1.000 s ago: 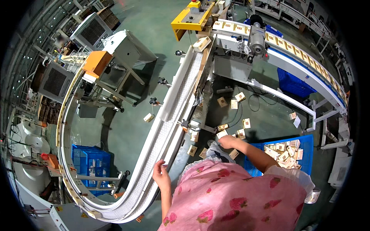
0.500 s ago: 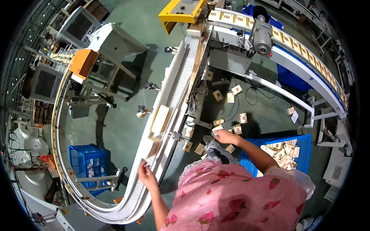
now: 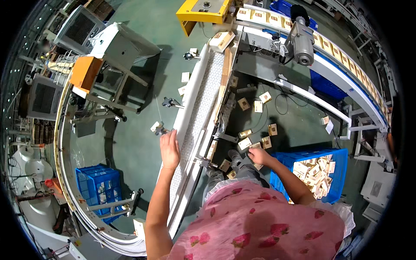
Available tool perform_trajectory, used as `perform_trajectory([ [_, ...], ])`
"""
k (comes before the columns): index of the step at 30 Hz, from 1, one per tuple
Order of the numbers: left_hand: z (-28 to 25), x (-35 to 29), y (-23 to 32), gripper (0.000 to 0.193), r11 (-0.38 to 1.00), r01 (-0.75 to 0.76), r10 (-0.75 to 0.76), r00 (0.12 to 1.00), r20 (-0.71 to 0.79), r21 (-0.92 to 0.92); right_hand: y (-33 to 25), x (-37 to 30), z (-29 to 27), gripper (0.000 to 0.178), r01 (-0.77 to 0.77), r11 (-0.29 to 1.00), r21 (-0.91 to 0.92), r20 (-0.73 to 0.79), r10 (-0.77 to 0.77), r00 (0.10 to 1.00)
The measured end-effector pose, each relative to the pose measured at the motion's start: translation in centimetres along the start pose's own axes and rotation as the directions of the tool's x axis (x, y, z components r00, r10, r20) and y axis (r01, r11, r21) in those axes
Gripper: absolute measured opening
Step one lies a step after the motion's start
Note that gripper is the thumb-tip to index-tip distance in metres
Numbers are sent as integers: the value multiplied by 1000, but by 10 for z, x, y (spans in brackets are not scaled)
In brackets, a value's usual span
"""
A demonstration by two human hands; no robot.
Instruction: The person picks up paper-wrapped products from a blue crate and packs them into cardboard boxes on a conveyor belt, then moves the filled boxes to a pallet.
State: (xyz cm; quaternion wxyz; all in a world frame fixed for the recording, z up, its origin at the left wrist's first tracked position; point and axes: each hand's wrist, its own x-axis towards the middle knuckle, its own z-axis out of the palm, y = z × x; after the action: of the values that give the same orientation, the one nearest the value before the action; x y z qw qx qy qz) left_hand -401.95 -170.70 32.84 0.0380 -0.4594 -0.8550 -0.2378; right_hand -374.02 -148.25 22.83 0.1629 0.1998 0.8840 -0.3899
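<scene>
My left hand (image 3: 170, 149) reaches over the left guide rail of the white conveyor (image 3: 208, 86). Its fingers are stretched out with nothing visible in them, close to a black star knob (image 3: 160, 129). My right hand (image 3: 259, 156) hangs low over the floor in front of me, its fingers curled. What they may hold is hidden. Small cream boxes (image 3: 245, 143) lie around and beyond it. A larger pale carton (image 3: 221, 41) sits at the conveyor's far end, beside a yellow machine cover (image 3: 203, 11). Another pale carton (image 3: 139, 228) shows near the bend, left of my forearm.
A blue crate (image 3: 341, 173) full of cream boxes stands at my right. Another blue crate (image 3: 98, 186) is on the left, inside the curve. A row of boxes rides the far-right conveyor (image 3: 320, 56), below a grey motor (image 3: 302, 43). Cables lie on the floor.
My left hand has moved forward along the conveyor. The cartons in front of it have left that stretch, and one now shows near the bend. My right hand has shifted slightly right.
</scene>
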Motion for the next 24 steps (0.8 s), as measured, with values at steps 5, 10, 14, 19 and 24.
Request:
perform_trajectory([
  [5,19,13,-2,36,988,32,-31,999,10,-152,16,-24,22,18,-146,989,-24,55,147,988],
  [10,21,50,0,34,985,45,-28,994,107,-169,1,-32,19,19,-165,986,34,-46,166,985],
  [14,-31,24,-5,40,889,180,-183,983,35,-422,10,-41,17,22,-197,978,65,-152,205,967],
  [19,-65,-40,-15,28,832,369,-452,883,-122,-414,16,-43,27,25,-198,970,142,-215,225,950],
  [24,-60,-89,-5,25,783,483,-569,812,-135,-392,-4,-27,15,22,-146,980,137,-93,159,983],
])
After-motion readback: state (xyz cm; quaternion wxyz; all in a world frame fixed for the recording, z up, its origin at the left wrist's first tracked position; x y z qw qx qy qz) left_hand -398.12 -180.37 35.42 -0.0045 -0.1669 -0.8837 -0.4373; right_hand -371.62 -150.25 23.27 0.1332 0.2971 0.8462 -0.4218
